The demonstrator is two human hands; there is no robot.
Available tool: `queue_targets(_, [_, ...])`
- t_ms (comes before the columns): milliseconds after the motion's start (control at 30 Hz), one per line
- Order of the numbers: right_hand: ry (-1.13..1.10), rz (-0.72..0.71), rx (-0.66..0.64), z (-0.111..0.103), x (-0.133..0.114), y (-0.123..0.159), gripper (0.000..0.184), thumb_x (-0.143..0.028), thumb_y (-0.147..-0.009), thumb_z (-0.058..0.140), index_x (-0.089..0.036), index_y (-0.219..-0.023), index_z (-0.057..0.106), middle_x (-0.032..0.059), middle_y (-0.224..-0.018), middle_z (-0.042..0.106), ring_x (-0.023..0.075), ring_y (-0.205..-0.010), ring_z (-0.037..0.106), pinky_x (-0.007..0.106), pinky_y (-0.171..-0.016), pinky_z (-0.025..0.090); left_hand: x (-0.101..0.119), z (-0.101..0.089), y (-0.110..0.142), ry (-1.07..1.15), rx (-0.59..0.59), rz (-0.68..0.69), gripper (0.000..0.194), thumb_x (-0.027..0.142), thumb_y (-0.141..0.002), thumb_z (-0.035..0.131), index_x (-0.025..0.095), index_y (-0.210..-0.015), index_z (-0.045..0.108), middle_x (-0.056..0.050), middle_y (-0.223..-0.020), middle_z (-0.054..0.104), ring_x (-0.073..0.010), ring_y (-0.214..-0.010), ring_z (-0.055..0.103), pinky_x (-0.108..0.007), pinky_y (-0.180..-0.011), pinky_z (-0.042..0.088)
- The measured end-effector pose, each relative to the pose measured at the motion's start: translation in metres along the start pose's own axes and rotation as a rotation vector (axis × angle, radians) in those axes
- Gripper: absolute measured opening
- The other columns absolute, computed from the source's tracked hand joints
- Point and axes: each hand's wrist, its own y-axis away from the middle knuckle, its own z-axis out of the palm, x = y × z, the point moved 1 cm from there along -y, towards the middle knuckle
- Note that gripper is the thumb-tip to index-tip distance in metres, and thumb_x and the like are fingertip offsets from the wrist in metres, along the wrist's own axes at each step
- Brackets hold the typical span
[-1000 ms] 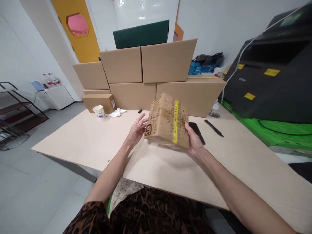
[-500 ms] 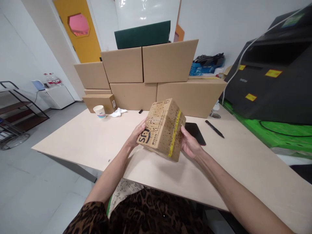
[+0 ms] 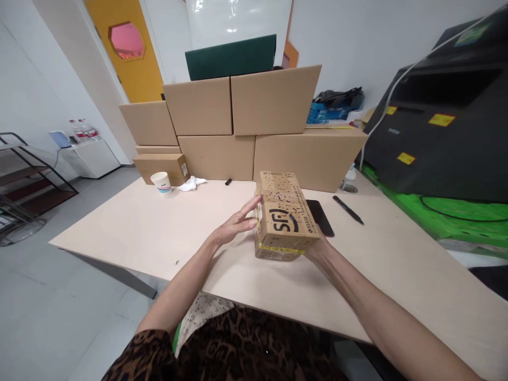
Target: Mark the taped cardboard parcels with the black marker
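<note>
A small brown cardboard box (image 3: 282, 214) with black SF lettering and yellow tape is tilted above the table (image 3: 166, 227), in front of me. My left hand (image 3: 238, 222) is beside the box's left side, fingers stretched out and spread, the tips at its edge. On the right, my right hand (image 3: 316, 246) supports the box from its right side and underneath; its fingers are hidden behind the carton. Partly covered by the box, a black tablet-like device (image 3: 322, 218) lies on the tabletop.
Large plain cartons (image 3: 216, 157) are stacked along the back, topped by a dark green box (image 3: 232, 57). A paper cup (image 3: 161, 182), crumpled tissue (image 3: 192, 183) and small black object (image 3: 228, 182) stand left of centre. A black pen (image 3: 348, 210) lies right, near a black printer (image 3: 436, 111).
The box has been turned so its SF-lettered face points up toward me, and has shifted right. My left hand has loosened and spread its fingers; my right hand has slipped behind the box.
</note>
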Motion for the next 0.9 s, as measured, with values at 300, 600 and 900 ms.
queue_targets(300, [-0.043,-0.274,0.134,0.009,-0.015,0.013,0.033,-0.058,-0.079,0.075,-0.034,-0.101,0.072,0.0004,-0.128,0.076,0.0275,-0.147,0.052,0.046,-0.114,0.052,0.009,-0.002,0.001,-0.033,0.056,0.202,0.082,0.067,-0.085,0.072,0.041,-0.158,0.045,0.002,-0.178,0.020,-0.0342,-0.167,0.008,-0.054,-0.135,0.009])
queue_targets(600, [-0.026,-0.407,0.122,0.012,-0.014,0.023,0.041,-0.060,-0.078,0.077,-0.033,-0.109,0.071,0.0023,-0.127,0.076,0.0313,-0.138,0.060,0.050,-0.114,0.050,0.018,0.004,0.004,-0.014,0.142,0.264,0.060,0.066,-0.080,0.078,0.045,-0.136,0.069,0.008,-0.176,0.025,-0.0344,-0.167,0.008,-0.057,-0.135,0.011])
queue_targets(900, [-0.134,-0.287,-0.019,0.014,-0.014,0.017,0.044,-0.071,-0.086,0.066,-0.032,-0.106,0.076,0.0003,-0.119,0.081,0.0321,-0.135,0.064,0.050,-0.109,0.055,0.001,0.014,-0.003,0.048,0.274,-0.065,0.126,0.065,-0.069,0.088,0.030,-0.168,0.018,-0.013,-0.179,0.014,-0.0421,-0.165,0.011,-0.060,-0.133,0.012])
